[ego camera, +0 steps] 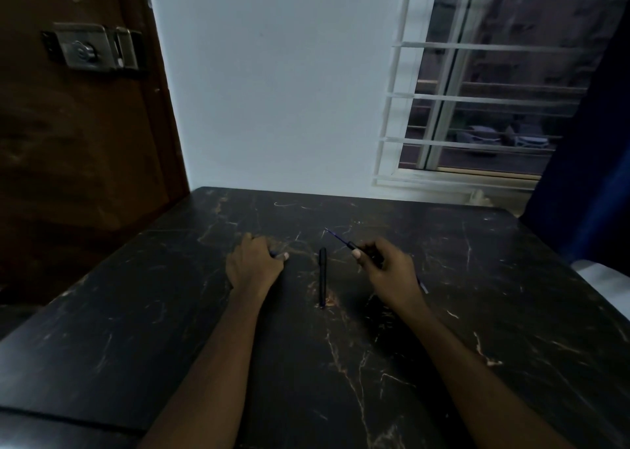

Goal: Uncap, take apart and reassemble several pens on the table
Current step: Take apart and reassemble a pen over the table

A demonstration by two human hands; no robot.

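Note:
A capped black pen (322, 278) lies lengthwise on the dark marble table (341, 363), between my two hands. My right hand (385, 271) is closed around a pen part whose thin blue refill (335, 236) sticks out up and to the left, with a bluish end (422, 286) poking out below the hand. My left hand (254, 261) rests on the table left of the black pen, curled around a small dark piece (274, 253) that is mostly hidden by the fingers.
The table runs back to a white wall (272, 90). A brown door with a metal lock (92, 48) stands at the left, a barred window (477, 90) at the right, and a dark blue curtain (586, 159) hangs by the table's right edge.

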